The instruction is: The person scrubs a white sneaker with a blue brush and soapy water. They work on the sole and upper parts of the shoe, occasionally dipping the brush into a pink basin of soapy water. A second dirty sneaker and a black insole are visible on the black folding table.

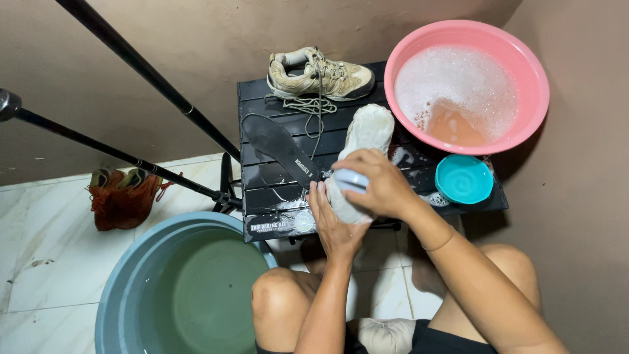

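Scrubbing is the step in hand, by the look of it: the right hand [383, 187] is curling its fingers shut around a pale blue brush [352, 179] and pressing it onto the white shoe [363, 147], which is lying sole-up on the black slatted table [262, 196]. The left hand [333, 223] is steadying the shoe's near end, fingers pressed together and flat against it. Going on calls, I judge, for a firm brace so the wet shoe is not sliding.

Crowding the work are a dark insole [278, 147] just beside the shoe, a tan shoe [321, 74] trailing loose laces behind it, a pink basin [466, 85] holding suds, and a small teal bowl [464, 178]. A grey tub [131, 288] of water is sitting on the floor near the person's knee, and two black poles [131, 59] are slanting across on the left.
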